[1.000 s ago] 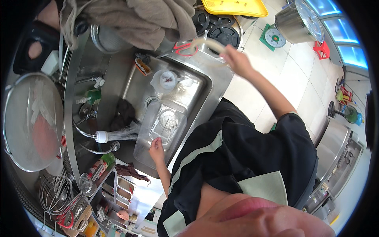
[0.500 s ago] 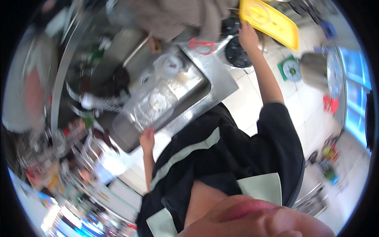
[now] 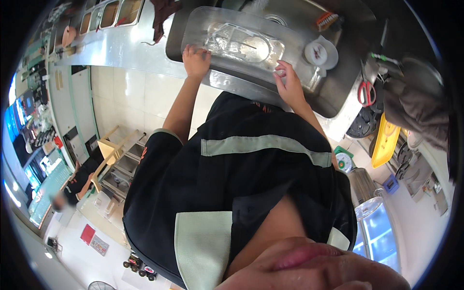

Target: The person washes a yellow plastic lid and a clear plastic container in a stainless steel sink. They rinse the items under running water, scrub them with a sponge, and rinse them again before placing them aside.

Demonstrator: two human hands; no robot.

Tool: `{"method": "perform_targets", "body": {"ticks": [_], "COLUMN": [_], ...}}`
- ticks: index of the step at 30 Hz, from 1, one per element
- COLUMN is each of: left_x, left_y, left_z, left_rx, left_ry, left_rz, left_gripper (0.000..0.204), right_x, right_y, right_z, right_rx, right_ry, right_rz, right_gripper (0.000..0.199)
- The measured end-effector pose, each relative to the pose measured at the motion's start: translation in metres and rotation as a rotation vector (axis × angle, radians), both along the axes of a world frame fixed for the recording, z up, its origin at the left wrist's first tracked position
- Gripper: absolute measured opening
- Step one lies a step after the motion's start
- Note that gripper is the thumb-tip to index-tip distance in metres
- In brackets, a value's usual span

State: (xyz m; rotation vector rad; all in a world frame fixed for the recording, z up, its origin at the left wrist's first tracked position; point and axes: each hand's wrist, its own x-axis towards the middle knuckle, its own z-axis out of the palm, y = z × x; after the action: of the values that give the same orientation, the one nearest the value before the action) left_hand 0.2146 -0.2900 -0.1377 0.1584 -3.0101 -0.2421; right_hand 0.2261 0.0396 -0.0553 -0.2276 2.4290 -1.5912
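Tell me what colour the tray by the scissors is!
The tray is bright yellow; the head view shows it best.

At the right of the frame I see red-handled scissors (image 3: pixel 367 94), with a grey-brown cloth (image 3: pixel 413 110) to their right and a yellow tray (image 3: pixel 384 144) below them. Toward the lower right I make out a green scale (image 3: pixel 343 161) next to a big steel pot (image 3: pixel 363 186). Upper left, I have metal pans (image 3: pixel 118 13) and a dark brown rag (image 3: pixel 162 18). A co-worker in black (image 3: pixel 79 182) shows at the far left, above a red sheet (image 3: pixel 87 234).
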Motion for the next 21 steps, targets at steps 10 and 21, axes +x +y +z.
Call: {"method": "perform_targets", "body": {"ticks": [10,21], "left_x": [-0.023,0.022], "left_y": [-0.024,-0.021], "left_z": [0.016,0.006], "left_rx": [0.256,0.414], "left_ry": [-0.138,0.089], "left_rz": [-0.077,0.043], "left_gripper": [0.028,0.025], "right_x": [-0.164,-0.119], "right_y": [-0.127,-0.24], "right_z": [-0.319,-0.282], "right_rx": [0.526,0.904], "right_ry": [-0.191,-0.51], "right_rz": [0.186,0.165], "right_gripper": [0.067,0.073]}}
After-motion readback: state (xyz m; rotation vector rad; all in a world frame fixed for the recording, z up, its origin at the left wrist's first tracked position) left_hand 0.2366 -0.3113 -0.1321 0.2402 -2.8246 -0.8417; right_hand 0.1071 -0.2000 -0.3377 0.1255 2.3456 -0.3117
